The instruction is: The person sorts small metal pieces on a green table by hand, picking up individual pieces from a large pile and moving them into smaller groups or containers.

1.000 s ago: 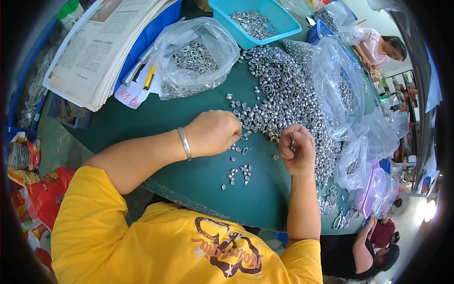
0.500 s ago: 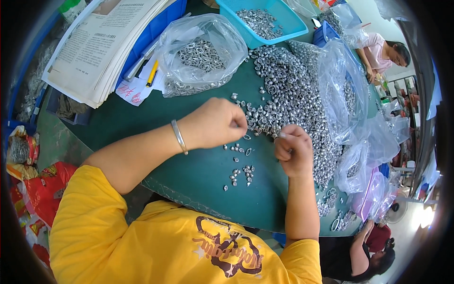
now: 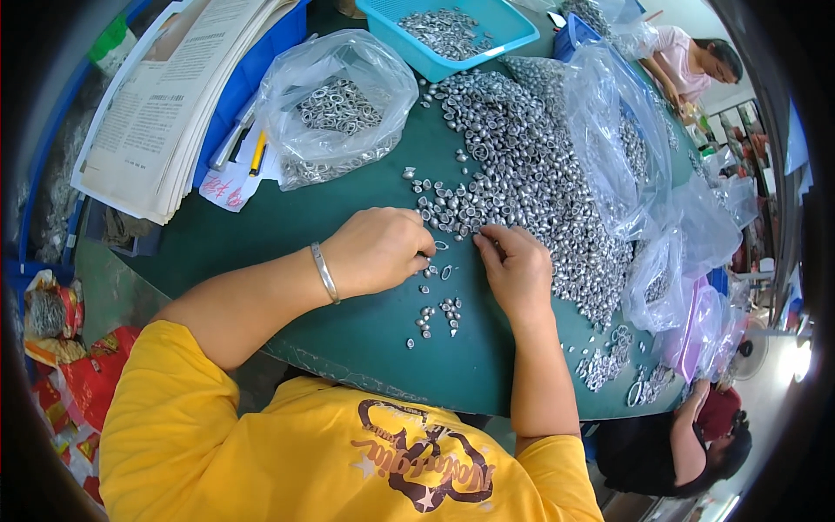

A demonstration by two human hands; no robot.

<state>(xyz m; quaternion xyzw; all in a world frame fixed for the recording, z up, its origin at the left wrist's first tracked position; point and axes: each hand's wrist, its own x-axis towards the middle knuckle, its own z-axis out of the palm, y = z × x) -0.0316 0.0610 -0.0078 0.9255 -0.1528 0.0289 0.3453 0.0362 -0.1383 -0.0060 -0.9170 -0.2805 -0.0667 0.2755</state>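
Observation:
A heap of small silvery metal pieces [image 3: 531, 165], rounded and hollow, spreads over the green tabletop [image 3: 348, 335]. With fingers curled together, my left hand [image 3: 378, 252] rests just above the table beside the heap's near left edge. What its fingertips hold, if anything, is hidden. My right hand [image 3: 517, 265] touches the heap's near edge, thumb and forefinger closed in a pinch; I cannot make out what is between them. Two oval metal rings, one of them a thin ring [image 3: 446, 271], lie between the hands. Nearer to me sit small clusters of loose metal pieces [image 3: 450, 313].
Behind my left hand stands a clear bag of metal rings [image 3: 339, 109], beside a yellow pen [image 3: 258, 153] and stacked newspapers [image 3: 148, 113]. A light-blue basket [image 3: 452, 61] holds more pieces. Clear plastic bags [image 3: 617, 148] line the right. Two people sit farther right.
Both hands have come down and slightly toward me, the right also leftward to the heap's edge. The whole view has shifted a little.

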